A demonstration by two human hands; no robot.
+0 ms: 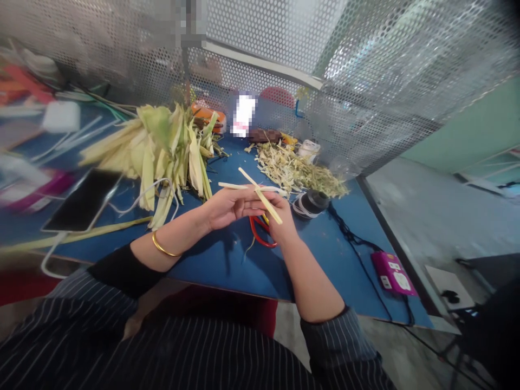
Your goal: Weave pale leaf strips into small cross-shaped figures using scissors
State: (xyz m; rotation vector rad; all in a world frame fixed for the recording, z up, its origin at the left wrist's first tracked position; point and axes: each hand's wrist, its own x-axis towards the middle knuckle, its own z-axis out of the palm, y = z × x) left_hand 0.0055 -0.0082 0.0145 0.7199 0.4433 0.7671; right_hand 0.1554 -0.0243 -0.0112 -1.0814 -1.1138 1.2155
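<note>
My left hand [231, 206] and my right hand [282, 219] meet above the table, their fingers overlapping around narrow, pale corn husk strips. One corn husk strip [266, 201] slants over the right fingers. A second strip [229, 186] runs crosswise along the top of the left fingers, crossing the first. The exact pinch points are partly hidden behind the fingers. Just beneath the hands lie scissors with red handles [260, 236], their blades out of sight. Beside the right hand stands a black spool of cord [309, 205].
A heap of corn husks [158, 146] lies at the back left, shredded husk bits [296, 165] at the back right. A phone [83, 200] with a white cable is at left. A purple power strip [393, 273] sits on the right of the blue table [333, 271], before a perforated metal screen [276, 40].
</note>
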